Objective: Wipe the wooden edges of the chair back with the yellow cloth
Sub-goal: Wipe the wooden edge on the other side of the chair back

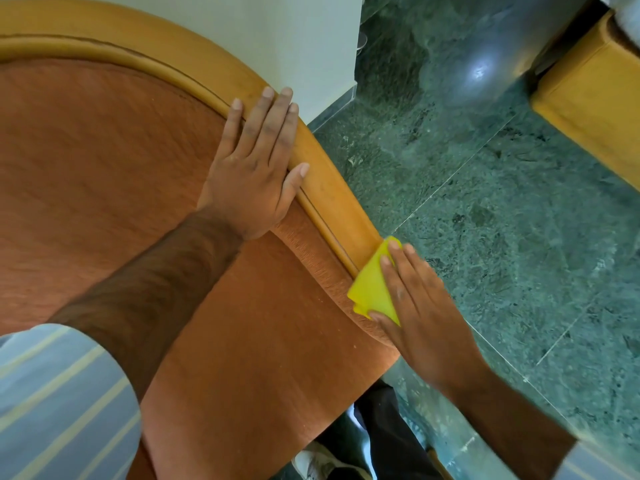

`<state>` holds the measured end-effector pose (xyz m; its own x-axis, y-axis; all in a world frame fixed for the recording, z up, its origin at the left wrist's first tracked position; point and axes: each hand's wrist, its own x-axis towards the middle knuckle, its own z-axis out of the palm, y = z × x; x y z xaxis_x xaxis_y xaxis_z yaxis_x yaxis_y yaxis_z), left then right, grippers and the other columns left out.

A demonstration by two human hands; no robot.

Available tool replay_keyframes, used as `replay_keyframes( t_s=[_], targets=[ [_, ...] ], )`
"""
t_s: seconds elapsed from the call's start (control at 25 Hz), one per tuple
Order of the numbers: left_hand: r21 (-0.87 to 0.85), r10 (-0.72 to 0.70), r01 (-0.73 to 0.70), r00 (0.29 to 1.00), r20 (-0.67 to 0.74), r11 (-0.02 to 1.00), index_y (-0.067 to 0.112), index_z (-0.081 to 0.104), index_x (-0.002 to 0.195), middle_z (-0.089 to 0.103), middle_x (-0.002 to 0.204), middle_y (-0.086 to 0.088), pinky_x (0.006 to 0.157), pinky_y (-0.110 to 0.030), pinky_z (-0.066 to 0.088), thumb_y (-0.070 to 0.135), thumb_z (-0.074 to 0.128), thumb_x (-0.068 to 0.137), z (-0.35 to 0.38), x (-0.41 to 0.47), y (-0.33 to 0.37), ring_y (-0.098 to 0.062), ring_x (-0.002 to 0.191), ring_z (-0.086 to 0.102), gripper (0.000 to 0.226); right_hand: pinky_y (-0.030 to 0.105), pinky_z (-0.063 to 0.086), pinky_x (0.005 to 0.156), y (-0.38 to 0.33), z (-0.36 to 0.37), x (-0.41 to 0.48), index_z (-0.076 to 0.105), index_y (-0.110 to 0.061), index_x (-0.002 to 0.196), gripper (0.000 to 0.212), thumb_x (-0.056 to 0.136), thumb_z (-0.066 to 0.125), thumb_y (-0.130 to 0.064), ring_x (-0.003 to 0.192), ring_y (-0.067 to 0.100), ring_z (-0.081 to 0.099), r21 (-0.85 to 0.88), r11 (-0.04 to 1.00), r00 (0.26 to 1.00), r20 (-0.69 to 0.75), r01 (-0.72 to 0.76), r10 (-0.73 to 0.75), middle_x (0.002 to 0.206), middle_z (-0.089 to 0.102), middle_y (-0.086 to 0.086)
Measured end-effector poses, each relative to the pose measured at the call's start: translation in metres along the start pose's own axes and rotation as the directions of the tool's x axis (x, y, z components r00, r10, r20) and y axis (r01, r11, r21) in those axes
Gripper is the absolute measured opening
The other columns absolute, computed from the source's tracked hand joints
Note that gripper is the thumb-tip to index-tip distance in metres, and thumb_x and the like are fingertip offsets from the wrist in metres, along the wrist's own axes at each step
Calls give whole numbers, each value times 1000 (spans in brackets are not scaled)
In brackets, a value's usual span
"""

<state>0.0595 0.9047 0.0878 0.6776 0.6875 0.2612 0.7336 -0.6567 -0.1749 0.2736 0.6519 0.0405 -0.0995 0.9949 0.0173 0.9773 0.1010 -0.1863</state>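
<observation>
The chair back has a curved wooden edge (332,195) framing orange upholstery (104,174). My left hand (256,168) lies flat on the frame's right curve, fingers spread and pointing up, holding nothing. Lower down the same edge, my right hand (419,303) presses a folded yellow cloth (372,285) against the wood where it meets the fabric. The fingers cover the cloth's right side.
Green marble floor (502,202) lies right of the chair. A white wall (304,46) stands behind the chair back. Another wooden piece of furniture (588,98) sits at the upper right. My dark trousers and a shoe (322,462) show below the chair.
</observation>
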Motion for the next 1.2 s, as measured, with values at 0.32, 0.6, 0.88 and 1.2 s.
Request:
replay_keyframes(
  t_s=[0.32, 0.6, 0.88, 1.2],
  targets=[
    [-6, -4, 4, 1000, 8, 1000, 0, 24, 163, 25, 174, -18, 131, -61, 18, 46, 25, 113, -2, 1, 0, -36, 162, 20, 68, 56, 37, 124, -20, 10, -1, 32, 0, 160, 72, 108, 46, -48, 160, 37, 26, 1, 992, 988, -88, -130, 129, 171, 28, 22],
    [-53, -29, 36, 991, 127, 998, 1, 22, 164, 19, 176, -16, 133, -57, 12, 45, 25, 112, -18, 3, 3, -33, 164, 14, 68, 57, 30, 127, -55, 1, 106, 29, 3, 161, 75, 107, 53, -44, 161, 41, 21, 224, 969, 973, -175, -107, 148, 171, 24, 25],
    [-710, -636, 589, 727, 258, 385, 8, 65, 122, 63, 121, -9, 100, -35, 50, 43, 73, 96, -49, -35, 80, -25, 115, 61, 45, 19, 42, 113, 10, -34, 89, 39, -29, 160, 76, 95, 68, -55, 139, 4, 53, 825, 215, 794, 380, -523, 474, 157, 55, -5],
    [-639, -533, 618, 384, 754, -458, 8, 75, 106, 79, 97, -17, 81, -48, 66, 25, 84, 88, -67, -70, 92, -23, 85, 74, 27, 18, 61, 69, -3, -67, 117, 79, -17, 109, 36, 75, 88, -23, 93, 10, 80, 924, 6, 856, 351, -382, 381, 103, 84, 0]
  ],
)
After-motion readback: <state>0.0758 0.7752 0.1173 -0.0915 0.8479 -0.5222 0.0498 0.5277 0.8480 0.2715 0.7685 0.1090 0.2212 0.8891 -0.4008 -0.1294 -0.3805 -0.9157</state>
